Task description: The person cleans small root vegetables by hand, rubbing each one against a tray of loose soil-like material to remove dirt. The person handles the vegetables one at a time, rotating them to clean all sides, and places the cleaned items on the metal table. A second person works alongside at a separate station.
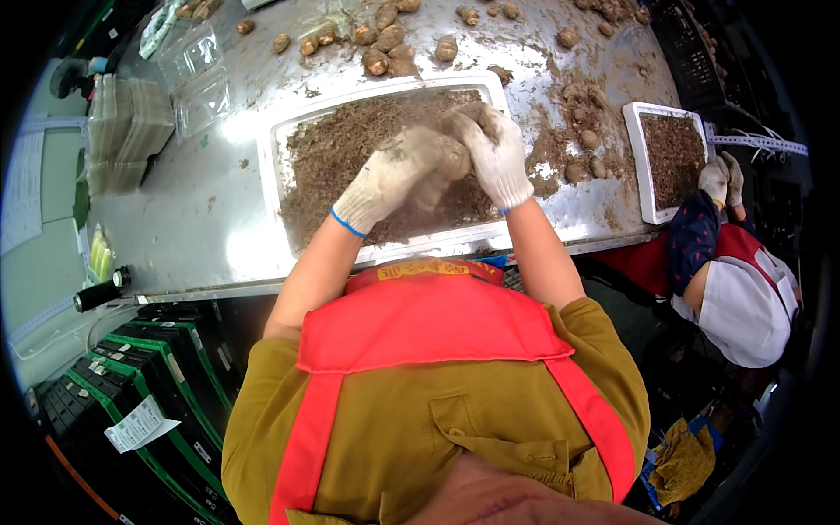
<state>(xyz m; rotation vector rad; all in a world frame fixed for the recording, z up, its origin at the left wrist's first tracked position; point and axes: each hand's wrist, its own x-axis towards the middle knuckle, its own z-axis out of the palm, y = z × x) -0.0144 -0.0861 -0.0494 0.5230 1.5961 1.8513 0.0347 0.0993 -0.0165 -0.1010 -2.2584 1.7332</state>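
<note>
My left hand (394, 175), in a soiled white knit glove with a blue cuff, is closed round a dirty brown root vegetable (453, 157); its fingers are blurred. My right hand (495, 153), gloved alike, has its fingers curled onto the same root from the right. Both hands are over a white foam tray (273, 184) of loose brown root fibres and soil (319, 153).
Several tubers (389, 39) and soil lie on the steel table (175, 227). Clear plastic containers (127, 131) are stacked left, green-edged black crates (149, 385) below. At right a co-worker's gloved hands (713, 179) are beside a smaller tray (647, 166); a black crate (678, 44) stands behind.
</note>
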